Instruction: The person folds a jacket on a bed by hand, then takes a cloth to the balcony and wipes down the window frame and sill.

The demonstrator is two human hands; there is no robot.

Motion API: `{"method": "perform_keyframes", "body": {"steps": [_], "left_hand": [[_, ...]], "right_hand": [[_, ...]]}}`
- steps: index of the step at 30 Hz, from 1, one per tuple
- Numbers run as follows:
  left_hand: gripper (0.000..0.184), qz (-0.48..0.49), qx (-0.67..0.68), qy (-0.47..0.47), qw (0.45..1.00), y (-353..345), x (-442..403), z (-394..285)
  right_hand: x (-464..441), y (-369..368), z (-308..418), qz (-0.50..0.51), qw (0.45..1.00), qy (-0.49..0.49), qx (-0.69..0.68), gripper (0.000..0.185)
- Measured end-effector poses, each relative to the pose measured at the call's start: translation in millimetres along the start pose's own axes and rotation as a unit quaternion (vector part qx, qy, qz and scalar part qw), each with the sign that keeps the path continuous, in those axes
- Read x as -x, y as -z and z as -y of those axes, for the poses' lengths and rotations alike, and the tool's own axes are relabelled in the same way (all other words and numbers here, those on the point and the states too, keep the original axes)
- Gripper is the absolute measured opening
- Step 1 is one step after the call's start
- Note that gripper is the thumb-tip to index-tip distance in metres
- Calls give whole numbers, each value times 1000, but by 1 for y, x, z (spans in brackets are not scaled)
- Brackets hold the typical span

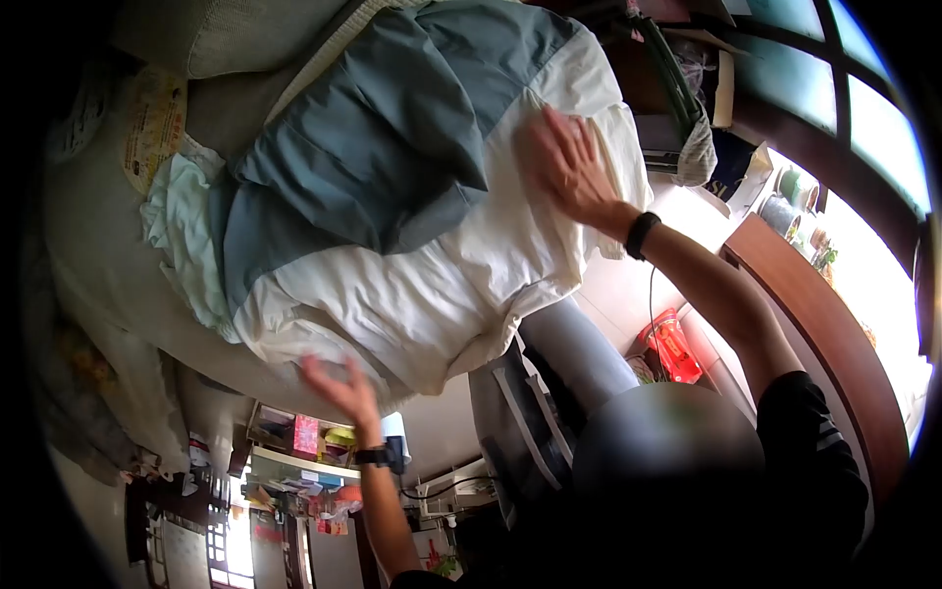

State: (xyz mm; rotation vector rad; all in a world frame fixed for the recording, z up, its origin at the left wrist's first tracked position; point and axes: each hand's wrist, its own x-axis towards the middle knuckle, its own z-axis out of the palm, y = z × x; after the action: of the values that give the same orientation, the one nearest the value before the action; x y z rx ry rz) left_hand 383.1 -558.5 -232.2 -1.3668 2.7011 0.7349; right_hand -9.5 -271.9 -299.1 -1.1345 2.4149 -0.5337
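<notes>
A jacket-like garment in grey-blue and white lies spread and wrinkled on a beige padded seat. My right hand rests on its white part at the right, fingers stretched out. At the lower left edge of the garment is my left hand, fingers apart and holding nothing; whether it touches the cloth I cannot tell. A crumpled pale mint cloth lies along the garment's left side, partly under it.
A yellow printed sheet lies on the seat at the upper left. Beyond my right arm are a red plastic bag and a brown wooden ledge. Shelves with several small items stand at the lower left. My legs are close to the seat.
</notes>
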Motion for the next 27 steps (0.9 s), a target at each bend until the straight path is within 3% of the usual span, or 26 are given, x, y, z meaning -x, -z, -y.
{"method": "perform_keyframes", "body": {"steps": [2,4,6,8,10,13,15,16,19,20,21,22,23,24,25,27], "left_hand": [[58,157,106,-26,982,-21,55,-26],[56,307,71,-198,928,-32,78,-63],[56,346,83,-185,916,-44,102,-92],[57,367,75,-185,908,-57,117,-104],[58,367,45,-193,909,-75,133,-104],[45,315,-7,-162,935,-101,146,-100],[33,293,-25,-126,947,-106,149,-101],[33,293,2,-53,955,-108,154,-99],[30,281,122,195,932,-136,191,-51],[31,279,235,355,861,-136,192,-43],[32,264,335,503,752,-134,196,-36],[33,237,416,632,610,-127,202,-27],[40,200,495,669,517,-125,207,-16],[44,150,536,666,496,-120,213,-7],[47,103,580,657,472,-118,213,-7],[52,-10,614,674,410,-120,208,-10]], "right_hand": [[41,-5,10,40,994,95,31,62],[96,-13,17,80,988,121,-46,45],[142,-11,29,178,959,197,-98,36],[171,-10,37,296,929,184,-126,37],[193,-19,37,276,949,111,-107,38],[212,-54,20,255,963,-13,-88,40],[202,-53,25,374,901,-211,-56,31],[200,-53,28,431,848,-305,-49,27],[236,-101,16,318,841,-396,-186,27],[236,-106,10,251,777,-479,-321,31],[236,-112,6,178,686,-545,-447,35],[239,-118,8,102,569,-596,-558,39],[234,-109,14,62,486,-600,-632,44],[229,-96,19,17,398,-596,-698,50],[223,-80,27,-2,350,-613,-708,49],[239,-92,17,-24,324,-607,-726,41]]}}
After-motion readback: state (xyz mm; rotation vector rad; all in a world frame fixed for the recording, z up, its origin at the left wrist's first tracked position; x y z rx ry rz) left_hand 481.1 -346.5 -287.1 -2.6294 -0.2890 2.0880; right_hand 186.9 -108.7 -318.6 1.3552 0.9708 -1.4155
